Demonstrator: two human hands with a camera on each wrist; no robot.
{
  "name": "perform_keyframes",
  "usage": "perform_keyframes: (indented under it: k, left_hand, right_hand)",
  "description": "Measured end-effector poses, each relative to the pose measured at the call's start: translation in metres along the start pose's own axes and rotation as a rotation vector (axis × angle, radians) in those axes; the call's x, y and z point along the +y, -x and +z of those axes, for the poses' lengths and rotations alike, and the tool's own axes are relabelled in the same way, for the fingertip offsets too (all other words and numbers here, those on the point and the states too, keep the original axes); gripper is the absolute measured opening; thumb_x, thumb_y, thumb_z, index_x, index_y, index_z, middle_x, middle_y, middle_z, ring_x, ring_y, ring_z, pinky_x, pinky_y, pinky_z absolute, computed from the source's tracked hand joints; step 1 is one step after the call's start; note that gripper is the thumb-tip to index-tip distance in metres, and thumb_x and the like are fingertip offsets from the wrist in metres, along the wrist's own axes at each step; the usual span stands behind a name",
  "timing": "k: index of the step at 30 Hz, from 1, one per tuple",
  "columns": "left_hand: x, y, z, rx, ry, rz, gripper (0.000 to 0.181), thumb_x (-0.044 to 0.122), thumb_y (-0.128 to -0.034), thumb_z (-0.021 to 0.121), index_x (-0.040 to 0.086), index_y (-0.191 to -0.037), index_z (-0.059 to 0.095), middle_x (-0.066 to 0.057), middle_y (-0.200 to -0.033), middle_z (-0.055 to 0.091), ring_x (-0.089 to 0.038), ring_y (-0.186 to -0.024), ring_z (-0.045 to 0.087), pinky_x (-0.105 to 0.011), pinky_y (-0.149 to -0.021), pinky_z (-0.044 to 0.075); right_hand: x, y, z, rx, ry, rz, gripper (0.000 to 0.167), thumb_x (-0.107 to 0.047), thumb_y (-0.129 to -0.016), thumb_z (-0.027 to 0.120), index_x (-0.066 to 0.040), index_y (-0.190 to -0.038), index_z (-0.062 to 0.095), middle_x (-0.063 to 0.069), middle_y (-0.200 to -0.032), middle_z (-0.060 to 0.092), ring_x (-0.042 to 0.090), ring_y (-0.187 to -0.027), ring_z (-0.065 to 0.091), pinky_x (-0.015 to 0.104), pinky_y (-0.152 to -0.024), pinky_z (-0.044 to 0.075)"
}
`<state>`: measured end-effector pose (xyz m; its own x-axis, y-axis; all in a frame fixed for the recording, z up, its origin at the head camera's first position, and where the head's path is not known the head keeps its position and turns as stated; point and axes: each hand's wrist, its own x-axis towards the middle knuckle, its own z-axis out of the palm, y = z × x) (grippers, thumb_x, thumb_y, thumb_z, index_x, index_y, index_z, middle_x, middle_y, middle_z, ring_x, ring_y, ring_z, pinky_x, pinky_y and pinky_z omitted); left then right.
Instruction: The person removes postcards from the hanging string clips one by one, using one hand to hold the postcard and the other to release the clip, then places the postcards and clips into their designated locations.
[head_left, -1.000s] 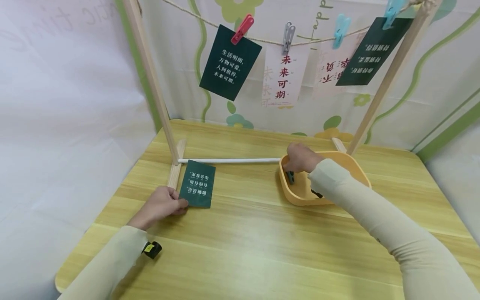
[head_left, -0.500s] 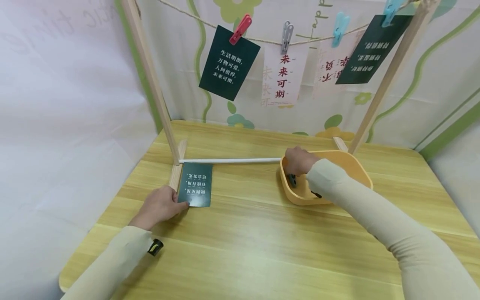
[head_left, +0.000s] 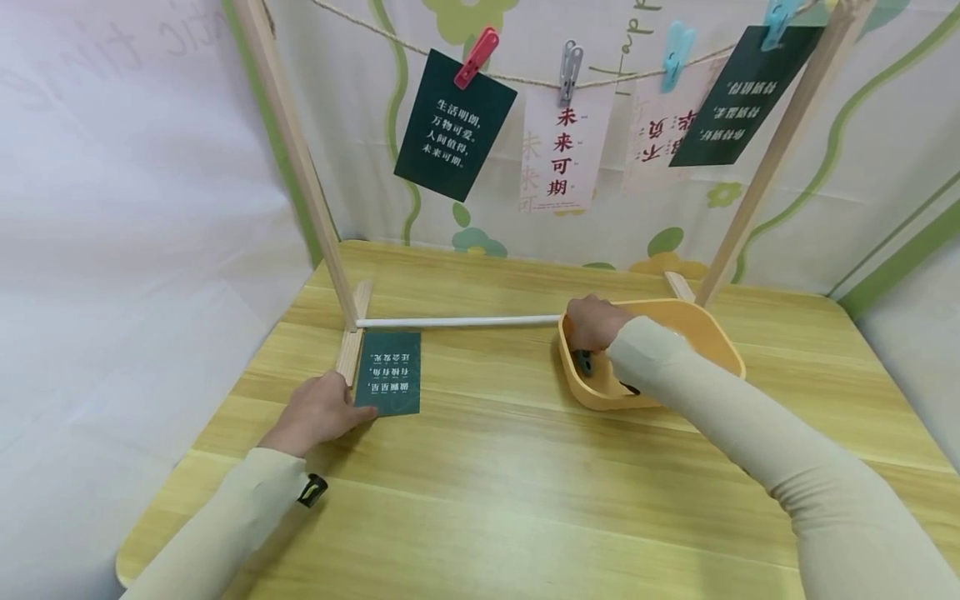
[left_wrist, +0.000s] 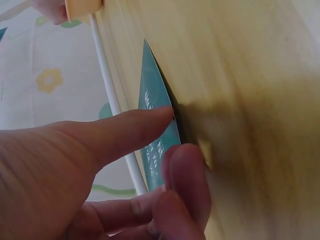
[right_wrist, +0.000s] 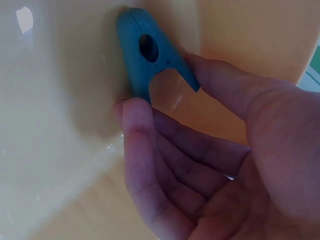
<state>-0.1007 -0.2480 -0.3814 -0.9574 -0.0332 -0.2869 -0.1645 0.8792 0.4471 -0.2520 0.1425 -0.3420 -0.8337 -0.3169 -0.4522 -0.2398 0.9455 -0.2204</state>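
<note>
My left hand (head_left: 315, 412) pinches the near left corner of a dark green card (head_left: 390, 375) with white writing, low over the table at the left. In the left wrist view the thumb lies on the card's face (left_wrist: 154, 95), with the other fingers curled at its edge. My right hand (head_left: 595, 323) reaches into a yellow plastic basket (head_left: 705, 329). Its thumb and fingers grip the two handle ends of a dark teal clothespin (right_wrist: 132, 50), whose nose points away from the palm near the basket's inner wall. The head view shows only part of this clothespin.
A twine line (head_left: 525, 81) hangs between wooden posts (head_left: 300, 167). A red clothespin (head_left: 477, 58), a grey one (head_left: 570, 73) and light blue ones (head_left: 677, 56) hold several cards on it. A white rod (head_left: 457, 322) joins the posts near the tabletop (head_left: 487, 500).
The green card has tipped flatter and its far edge has come nearer to me. My left hand has barely moved. The right hand stays in the basket with the clothespin, shifting only slightly.
</note>
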Motion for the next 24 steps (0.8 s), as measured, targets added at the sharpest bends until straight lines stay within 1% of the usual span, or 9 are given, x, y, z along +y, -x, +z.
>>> perform_keyframes:
  k: [5,11,15,18,24]
  left_hand:
    - [0.0016,-0.0008,-0.0019,-0.026,-0.014,-0.016,0.038,0.032,-0.0919,0.081,0.009,-0.071,0.058,0.002,-0.059,0.049,-0.011,-0.052,0.044,-0.024,-0.05,0.034]
    - [0.0024,-0.0018,-0.0033,-0.04,-0.025,-0.031,0.039,0.032,-0.0919,0.081,0.008,-0.071,0.058,0.002,-0.06,0.047,-0.011,-0.053,0.042,-0.023,-0.05,0.033]
    - [0.0019,-0.0017,-0.0043,-0.044,-0.019,-0.038,0.037,0.031,-0.092,0.081,0.006,-0.077,0.059,0.0,-0.062,0.049,-0.012,-0.054,0.043,-0.024,-0.05,0.034]
    - [0.0016,-0.0013,-0.0058,-0.05,-0.015,-0.043,0.035,0.031,-0.0926,0.08,0.003,-0.083,0.061,-0.001,-0.064,0.052,-0.013,-0.055,0.045,-0.024,-0.05,0.035]
    - [0.0018,-0.001,-0.0079,-0.062,-0.017,-0.042,0.035,0.03,-0.0939,0.08,-0.001,-0.093,0.064,-0.004,-0.068,0.057,-0.014,-0.056,0.047,-0.026,-0.051,0.037]
  right_hand:
    - [-0.0002,-0.0002,-0.0001,-0.013,-0.009,0.009,0.006,-0.007,-0.097,0.063,-0.005,-0.094,0.068,0.009,-0.072,0.064,0.012,-0.048,0.051,0.023,-0.045,0.041]
    - [-0.0013,-0.0016,0.0001,-0.022,-0.003,0.023,0.006,-0.007,-0.097,0.063,-0.003,-0.097,0.068,0.009,-0.07,0.064,0.011,-0.046,0.05,0.023,-0.044,0.039]
    - [-0.001,-0.0041,0.0005,-0.024,0.008,0.025,0.006,-0.007,-0.097,0.065,-0.003,-0.101,0.067,0.01,-0.076,0.065,0.011,-0.046,0.051,0.022,-0.044,0.04]
    - [-0.0008,-0.005,0.0004,-0.022,0.011,0.03,0.007,-0.007,-0.096,0.065,-0.003,-0.101,0.067,0.011,-0.079,0.067,0.011,-0.047,0.053,0.022,-0.044,0.041]
    - [0.0009,-0.0041,-0.0016,-0.02,0.019,0.038,0.003,-0.007,-0.092,0.065,-0.004,-0.093,0.066,0.007,-0.068,0.064,0.01,-0.045,0.052,0.021,-0.043,0.039]
